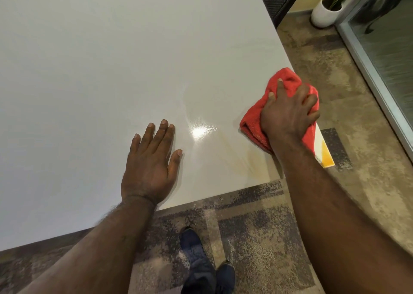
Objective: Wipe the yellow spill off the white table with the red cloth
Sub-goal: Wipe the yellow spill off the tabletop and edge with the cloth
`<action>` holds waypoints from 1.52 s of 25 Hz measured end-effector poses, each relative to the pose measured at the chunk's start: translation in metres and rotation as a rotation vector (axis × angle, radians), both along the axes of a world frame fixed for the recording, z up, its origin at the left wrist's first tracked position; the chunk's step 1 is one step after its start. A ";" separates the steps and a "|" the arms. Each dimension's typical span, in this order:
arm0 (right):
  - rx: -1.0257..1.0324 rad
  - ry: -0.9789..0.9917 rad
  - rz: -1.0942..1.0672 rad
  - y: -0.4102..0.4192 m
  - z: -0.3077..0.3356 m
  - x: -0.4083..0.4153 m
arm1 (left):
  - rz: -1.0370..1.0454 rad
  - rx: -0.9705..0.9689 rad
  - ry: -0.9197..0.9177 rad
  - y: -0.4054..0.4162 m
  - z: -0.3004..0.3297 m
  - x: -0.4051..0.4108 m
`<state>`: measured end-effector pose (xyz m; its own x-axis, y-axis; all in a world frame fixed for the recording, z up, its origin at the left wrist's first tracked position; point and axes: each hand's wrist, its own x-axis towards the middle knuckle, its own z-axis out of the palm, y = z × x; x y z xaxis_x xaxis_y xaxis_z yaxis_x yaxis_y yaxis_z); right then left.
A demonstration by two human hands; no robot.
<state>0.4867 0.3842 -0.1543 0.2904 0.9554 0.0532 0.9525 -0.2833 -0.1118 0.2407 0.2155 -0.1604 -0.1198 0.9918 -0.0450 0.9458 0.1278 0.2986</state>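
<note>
My right hand [289,112] grips a bunched red cloth [283,81] and presses it onto the white table [100,59] near its right edge. A thick yellow patch of the spill [326,157] shows at the table's near right corner, just behind my right wrist. Fainter yellowish streaks [248,159] run across the glossy surface between my two hands. My left hand [152,162] lies flat on the table near its front edge, fingers spread, holding nothing.
Patterned grey-brown carpet [257,226] lies below the table's front and right edges, with my dark shoes [201,260] on it. A white plant pot [324,11] stands on the floor at the far right, beside a glass partition [384,54].
</note>
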 end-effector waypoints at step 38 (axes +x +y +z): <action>0.091 0.051 0.068 -0.124 -0.013 0.059 | -0.005 0.117 -0.022 -0.001 -0.004 0.001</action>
<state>0.5462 0.2598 -0.1675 0.2297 0.9649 0.1270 0.9616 -0.2048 -0.1830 0.2414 0.2149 -0.1648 -0.1154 0.9910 0.0685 0.9395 0.0865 0.3314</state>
